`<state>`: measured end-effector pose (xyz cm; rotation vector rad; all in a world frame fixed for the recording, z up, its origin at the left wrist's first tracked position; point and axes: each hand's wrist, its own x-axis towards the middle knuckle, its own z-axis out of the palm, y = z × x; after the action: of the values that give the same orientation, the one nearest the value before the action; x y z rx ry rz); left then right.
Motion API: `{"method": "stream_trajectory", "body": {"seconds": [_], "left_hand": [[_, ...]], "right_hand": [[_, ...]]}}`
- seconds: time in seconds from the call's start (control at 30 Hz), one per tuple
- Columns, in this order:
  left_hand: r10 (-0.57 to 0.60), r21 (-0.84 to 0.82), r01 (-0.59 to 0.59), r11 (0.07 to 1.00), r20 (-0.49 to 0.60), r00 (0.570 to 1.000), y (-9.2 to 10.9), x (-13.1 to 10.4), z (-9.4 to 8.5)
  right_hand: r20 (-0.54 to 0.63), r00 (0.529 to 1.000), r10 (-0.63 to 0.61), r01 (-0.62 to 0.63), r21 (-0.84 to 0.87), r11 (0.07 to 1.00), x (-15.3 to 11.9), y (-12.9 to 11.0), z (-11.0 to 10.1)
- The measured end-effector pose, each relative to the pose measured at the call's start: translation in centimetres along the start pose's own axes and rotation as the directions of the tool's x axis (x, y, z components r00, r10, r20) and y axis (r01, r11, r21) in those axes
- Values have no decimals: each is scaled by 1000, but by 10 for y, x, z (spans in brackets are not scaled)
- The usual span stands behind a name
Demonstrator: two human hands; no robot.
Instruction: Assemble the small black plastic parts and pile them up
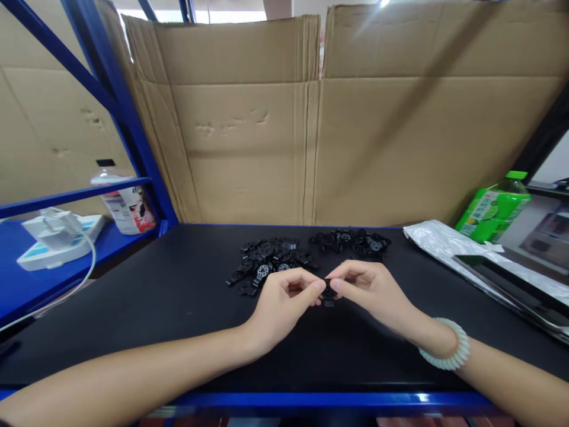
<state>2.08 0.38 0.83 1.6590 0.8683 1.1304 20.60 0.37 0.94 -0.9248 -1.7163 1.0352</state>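
Together, your left hand (284, 305) and right hand (377, 293) grasp one small black part (328, 290) between thumbs and fingers, the left from its left side and the right from its right; it is held over the near-middle stretch of the black tabletop (169, 320), with a small tab pointing toward the near edge. Just beyond your left hand lies a loose pile of black parts (267, 261), some showing round faces with holes; a smaller pile (351, 242) sits to its right and a little farther off, near the far edge. Your right wrist wears a pale coiled band (448, 345); at the right of the tabletop are a silvery bag (444, 237) and a dark flat device (511, 284), with a green bottle (495, 207) tilted beyond them; cardboard (244, 142) stands upright behind the far edge.
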Motion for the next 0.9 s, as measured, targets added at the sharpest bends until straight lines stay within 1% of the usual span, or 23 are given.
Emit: {"method": "stream_trajectory", "body": {"seconds": [0.13, 0.23, 0.37, 0.47, 0.57, 0.67, 0.77, 0.8, 0.83, 0.9], "left_hand": [[-2, -6, 2, 1000, 5, 1000, 3, -1, 2], [-3, -15, 3, 1000, 9, 1000, 4, -1, 3], [-7, -27, 8, 1000, 14, 1000, 3, -2, 3], [-1, 13, 1, 1000, 1, 1000, 5, 2, -2], [19, 94, -16, 995, -37, 999, 13, 13, -16], [62, 235, -39, 971, -92, 994, 20, 30, -38], [102, 459, -26, 888, -141, 985, 23, 46, -61], [106, 504, -20, 864, -143, 984, 22, 50, -66], [107, 538, -15, 843, -140, 984, 21, 54, -71], [98, 582, -5, 813, -128, 987, 18, 57, -75]], "right_hand": [[-57, 996, -75, 72, -44, 996, -2, -2, 2], [-73, 992, -99, 94, -62, 994, -3, -2, 2], [-62, 992, -108, 103, -77, 992, -5, -1, 3], [-25, 994, -104, 101, -84, 991, -4, -1, 2], [-4, 993, -120, 118, -134, 984, -3, -5, -4], [-78, 984, -162, 140, -237, 961, 2, -8, -17], [-170, 969, -179, 120, -310, 943, 10, -7, -34], [-185, 967, -174, 104, -335, 936, 12, -6, -40], [-187, 968, -165, 88, -363, 928, 15, -3, -46], [-147, 980, -136, 59, -435, 898, 19, 4, -54]]}}
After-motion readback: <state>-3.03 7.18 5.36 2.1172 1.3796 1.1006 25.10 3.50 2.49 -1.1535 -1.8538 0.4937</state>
